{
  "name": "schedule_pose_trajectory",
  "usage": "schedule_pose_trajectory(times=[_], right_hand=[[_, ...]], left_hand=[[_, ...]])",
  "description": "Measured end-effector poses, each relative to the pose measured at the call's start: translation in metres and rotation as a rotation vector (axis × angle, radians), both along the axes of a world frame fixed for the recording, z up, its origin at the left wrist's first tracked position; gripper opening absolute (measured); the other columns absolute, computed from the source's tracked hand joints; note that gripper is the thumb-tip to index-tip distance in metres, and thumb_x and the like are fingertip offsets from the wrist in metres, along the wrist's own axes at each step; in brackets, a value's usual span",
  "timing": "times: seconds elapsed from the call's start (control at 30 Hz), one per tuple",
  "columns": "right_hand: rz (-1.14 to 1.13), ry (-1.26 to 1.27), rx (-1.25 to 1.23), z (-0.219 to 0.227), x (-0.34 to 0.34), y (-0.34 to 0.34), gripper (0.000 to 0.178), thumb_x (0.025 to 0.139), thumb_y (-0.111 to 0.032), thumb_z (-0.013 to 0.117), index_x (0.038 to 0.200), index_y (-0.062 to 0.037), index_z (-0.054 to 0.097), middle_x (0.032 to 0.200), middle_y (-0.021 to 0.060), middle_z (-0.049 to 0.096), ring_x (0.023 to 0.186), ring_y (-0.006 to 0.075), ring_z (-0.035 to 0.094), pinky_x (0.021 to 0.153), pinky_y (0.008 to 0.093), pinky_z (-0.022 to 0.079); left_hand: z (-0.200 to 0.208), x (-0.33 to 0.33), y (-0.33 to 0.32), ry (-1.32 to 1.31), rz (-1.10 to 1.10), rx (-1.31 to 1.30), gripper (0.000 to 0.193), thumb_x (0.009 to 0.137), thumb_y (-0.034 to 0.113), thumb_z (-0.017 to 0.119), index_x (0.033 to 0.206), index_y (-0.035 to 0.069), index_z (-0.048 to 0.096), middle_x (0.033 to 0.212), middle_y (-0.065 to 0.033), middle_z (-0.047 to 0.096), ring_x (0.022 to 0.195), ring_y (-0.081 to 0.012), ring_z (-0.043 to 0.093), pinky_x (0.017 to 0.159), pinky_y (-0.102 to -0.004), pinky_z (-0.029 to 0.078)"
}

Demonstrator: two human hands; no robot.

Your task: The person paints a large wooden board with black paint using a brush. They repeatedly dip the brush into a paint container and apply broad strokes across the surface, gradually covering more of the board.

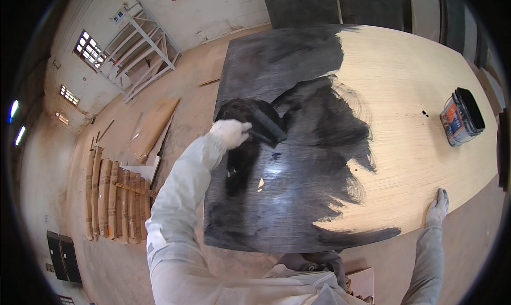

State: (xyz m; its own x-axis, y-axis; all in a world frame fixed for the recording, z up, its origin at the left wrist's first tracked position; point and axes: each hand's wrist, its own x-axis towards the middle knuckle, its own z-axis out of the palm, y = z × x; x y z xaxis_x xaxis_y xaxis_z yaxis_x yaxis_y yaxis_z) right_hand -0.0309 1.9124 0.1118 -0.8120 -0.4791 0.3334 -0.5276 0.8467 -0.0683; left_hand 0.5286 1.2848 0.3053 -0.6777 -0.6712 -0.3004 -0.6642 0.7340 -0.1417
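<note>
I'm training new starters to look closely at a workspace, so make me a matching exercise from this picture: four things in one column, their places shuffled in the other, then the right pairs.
Things
1. left hand
2. right hand
3. bucket
4. brown packages

Places
A. on the floor, toward the left of the picture
B. at the near edge of the panel, on its pale side
C. gripping a dark tool over the black coating
D. on the pale, uncoated part of the panel, toward its right end

Right pairs: 1-C, 2-B, 3-D, 4-A
</note>
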Motion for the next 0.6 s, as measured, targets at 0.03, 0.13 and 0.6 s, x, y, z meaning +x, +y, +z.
schedule_pose_trajectory(times=[0.03,0.13,0.6], right_hand=[[0.011,0.008,0.006,-0.004,-0.001,0.002,0.051,0.103,-0.011,0.055,0.154,-0.0158,0.057,0.161,0.0127,0.054,0.15,0.0343,0.046,0.126,0.0464,0.037],[0.028,0.029,0.004,-0.007,-0.01,0.009,0.051,0.104,-0.012,0.054,0.154,-0.0164,0.057,0.16,0.0128,0.054,0.15,0.0342,0.046,0.126,0.0465,0.037],[0.013,0.007,-0.028,-0.008,-0.009,0.011,0.051,0.104,-0.012,0.054,0.155,-0.0151,0.055,0.161,0.0136,0.053,0.151,0.0337,0.045,0.126,0.0454,0.036]], left_hand=[[0.005,0.01,0.016,-0.027,0.019,0.008,0.051,0.101,0.04,0.06,0.151,0.028,0.062,0.114,-0.0175,0.078,0.108,-0.0381,0.075,0.093,-0.0498,0.059],[0.007,0.066,0.039,-0.072,0.192,-0.007,0.051,0.101,0.041,0.06,0.15,0.029,0.062,0.11,-0.0171,0.079,0.104,-0.0383,0.076,0.089,-0.0503,0.059],[-0.001,0.097,0.001,-0.029,0.461,-0.034,0.044,0.102,0.04,0.059,0.143,0.027,0.068,0.124,-0.0126,0.077,0.116,-0.0335,0.074,0.1,-0.0488,0.058]])
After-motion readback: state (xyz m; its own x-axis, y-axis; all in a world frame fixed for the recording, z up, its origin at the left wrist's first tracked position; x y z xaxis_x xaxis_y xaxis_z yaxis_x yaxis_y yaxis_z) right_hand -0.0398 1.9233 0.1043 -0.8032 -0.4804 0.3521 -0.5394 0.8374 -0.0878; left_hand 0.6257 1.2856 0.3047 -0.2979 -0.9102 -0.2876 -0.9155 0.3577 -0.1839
